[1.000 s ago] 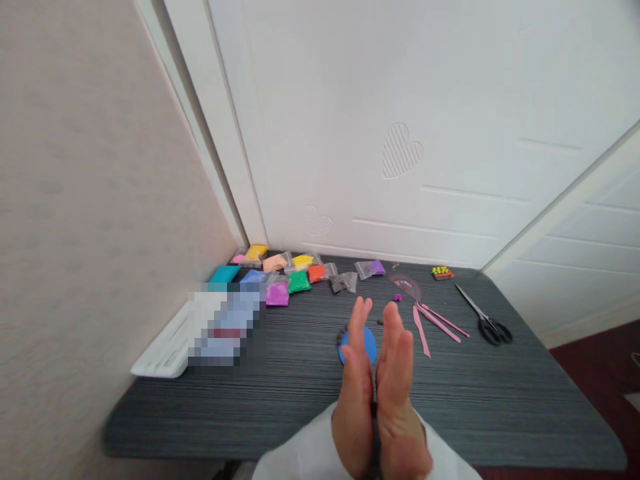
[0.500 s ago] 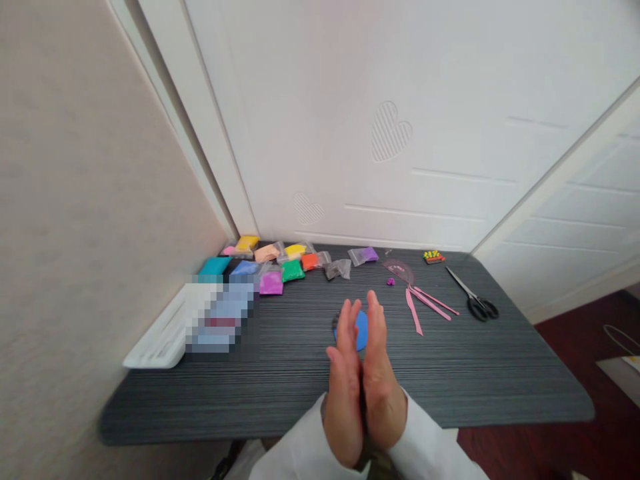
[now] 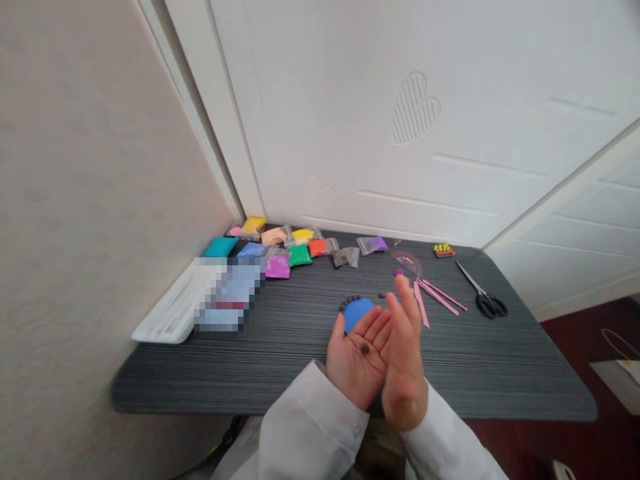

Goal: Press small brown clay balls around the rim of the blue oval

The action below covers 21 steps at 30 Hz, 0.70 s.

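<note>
My left hand (image 3: 353, 363) lies palm up with its fingers stretched out. On its palm rests a small dark brown clay ball (image 3: 365, 349). My right hand (image 3: 405, 363) is held upright on edge just to the right, fingers straight, with nothing in it. Beyond the hands a flat blue clay disc (image 3: 358, 313) lies on the table, partly covered by the left fingers. Small dark balls (image 3: 350, 301) line its far left edge. A tiny dark piece (image 3: 381, 295) lies to the right of the disc.
Bags of coloured clay (image 3: 299, 255) run along the back left of the dark table (image 3: 280, 373). A white tray (image 3: 165, 313) stands at the left. Pink modelling tools (image 3: 440, 297), a clear protractor (image 3: 407, 263), a purple piece (image 3: 399, 273), black-handled scissors (image 3: 487, 303) and a small colourful figure (image 3: 443, 251) lie right.
The palms were pressed together and have come apart. My left hand has turned palm up, showing the dark ball. The view has shifted slightly.
</note>
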Tool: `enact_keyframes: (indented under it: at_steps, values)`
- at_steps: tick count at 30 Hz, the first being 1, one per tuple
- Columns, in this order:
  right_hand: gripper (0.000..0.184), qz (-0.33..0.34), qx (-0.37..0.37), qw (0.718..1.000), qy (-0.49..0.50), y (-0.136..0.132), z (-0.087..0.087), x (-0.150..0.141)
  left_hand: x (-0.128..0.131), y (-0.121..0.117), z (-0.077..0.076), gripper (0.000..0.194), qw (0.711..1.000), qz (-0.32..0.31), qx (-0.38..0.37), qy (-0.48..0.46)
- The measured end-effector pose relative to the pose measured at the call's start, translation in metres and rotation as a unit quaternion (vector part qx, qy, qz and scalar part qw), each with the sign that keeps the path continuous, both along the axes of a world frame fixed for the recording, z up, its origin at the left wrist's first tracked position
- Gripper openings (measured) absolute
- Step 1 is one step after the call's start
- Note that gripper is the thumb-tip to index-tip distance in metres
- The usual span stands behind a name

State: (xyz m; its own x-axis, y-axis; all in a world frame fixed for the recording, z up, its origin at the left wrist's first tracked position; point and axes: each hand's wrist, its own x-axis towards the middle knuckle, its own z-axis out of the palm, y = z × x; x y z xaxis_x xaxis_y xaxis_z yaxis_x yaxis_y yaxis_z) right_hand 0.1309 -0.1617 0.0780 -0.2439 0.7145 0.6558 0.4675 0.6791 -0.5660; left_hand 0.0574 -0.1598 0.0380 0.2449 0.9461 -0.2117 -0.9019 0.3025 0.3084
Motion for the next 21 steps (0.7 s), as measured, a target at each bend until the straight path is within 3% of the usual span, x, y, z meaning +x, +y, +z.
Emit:
enact_keyframes:
  at_steps: [3, 5, 8, 13, 17, 21]
  values:
    - [0.055, -0.07, 0.058, 0.987, 0.129, 0.001, 0.002, 0.013, -0.001, 0.004, 0.001, 0.045, 0.992, -0.021, -0.077, -0.094]
    - [0.039, -0.121, 0.058, 0.978, 0.162, -0.002, -0.001, 0.023, -0.003, 0.006, 0.003, 0.044, 0.99, -0.002, -0.097, -0.102]
    - [0.022, -0.13, -0.036, 0.989, 0.069, -0.011, -0.01, 0.035, -0.006, 0.007, 0.005, 0.045, 0.991, 0.007, -0.095, -0.095]
    - [0.019, -0.051, -0.121, 0.985, -0.113, -0.018, -0.021, 0.033, -0.009, 0.006, 0.004, 0.049, 0.995, 0.014, -0.083, -0.059]
    - [0.024, -0.034, -0.144, 0.979, -0.138, -0.01, -0.025, 0.022, -0.01, 0.008, 0.003, 0.052, 0.996, 0.027, -0.081, -0.015]
    - [0.018, -0.005, -0.163, 0.975, -0.148, 0.001, -0.027, 0.016, -0.011, 0.011, 0.003, 0.056, 0.996, 0.036, -0.074, 0.017]
